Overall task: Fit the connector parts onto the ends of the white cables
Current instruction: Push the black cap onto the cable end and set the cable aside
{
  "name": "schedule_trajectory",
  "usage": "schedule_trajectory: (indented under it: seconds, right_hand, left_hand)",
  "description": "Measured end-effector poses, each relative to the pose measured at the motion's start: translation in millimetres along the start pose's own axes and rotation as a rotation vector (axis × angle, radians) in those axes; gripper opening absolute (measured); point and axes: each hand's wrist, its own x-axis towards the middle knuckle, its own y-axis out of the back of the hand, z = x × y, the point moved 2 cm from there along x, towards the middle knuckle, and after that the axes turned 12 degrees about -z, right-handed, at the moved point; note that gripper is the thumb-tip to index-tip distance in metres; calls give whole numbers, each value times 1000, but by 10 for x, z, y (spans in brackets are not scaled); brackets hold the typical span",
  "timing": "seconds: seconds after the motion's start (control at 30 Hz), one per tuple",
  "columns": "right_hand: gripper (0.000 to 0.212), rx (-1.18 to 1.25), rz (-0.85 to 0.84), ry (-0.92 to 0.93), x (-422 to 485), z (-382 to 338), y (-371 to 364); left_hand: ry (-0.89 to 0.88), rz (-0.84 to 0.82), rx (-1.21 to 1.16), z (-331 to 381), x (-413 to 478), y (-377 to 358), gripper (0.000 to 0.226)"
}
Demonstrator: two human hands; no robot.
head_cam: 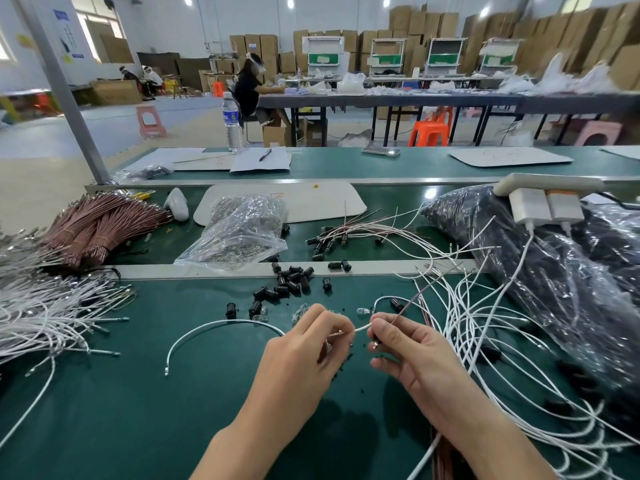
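White cable, light, springy, judged slippery: is being pinched just behind its tip by the curled fingers of the left hand and right hand, above the green bench. Seemingly a connector part is also being clamped in the right fingertips.

Against the back wall — stacked cardboard boxes; nearer, green benches, orange stool.

Your green bench carries a scatter of black connector shells. Left of that scatter lie a curved white cable and a heap of white cables; right of it, tangled white cables; behind it, a clear bag.
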Motion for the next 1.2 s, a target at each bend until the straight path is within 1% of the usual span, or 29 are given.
schedule_trajectory:
  seconds: [0.13,0.27,0.43,0.57,0.8,0.97,1.2]
  right_hand:
    - [20,-14,44,65,6,-13,-11]
    - [22,99,58,113,12,-50,30]
    - [29,130,7,91,-8,-26,-11]
    - [31,142,-2,81,-20,-30,-24]
    - [31,205,5,82,-17,-46,-1]
    - [31,201,10,71,-5,-37,12]
    - [31,177,-32,35,-10,-24,-5]
  left_hand:
    - [1,-6,14,-7,2,2,8]
    - [18,-8,-70,-18,-2,-4,5]
    - [16,-21,-99,2,-6,-43,10]
    - [-1,-34,-113,15,-9,-41,10]
    - [-27,-47,-124,42,1,-23,7]
    - [-34,-43,-107,34,4,-30,5]
    - [-23,-20,-95,38,-1,-28,6]
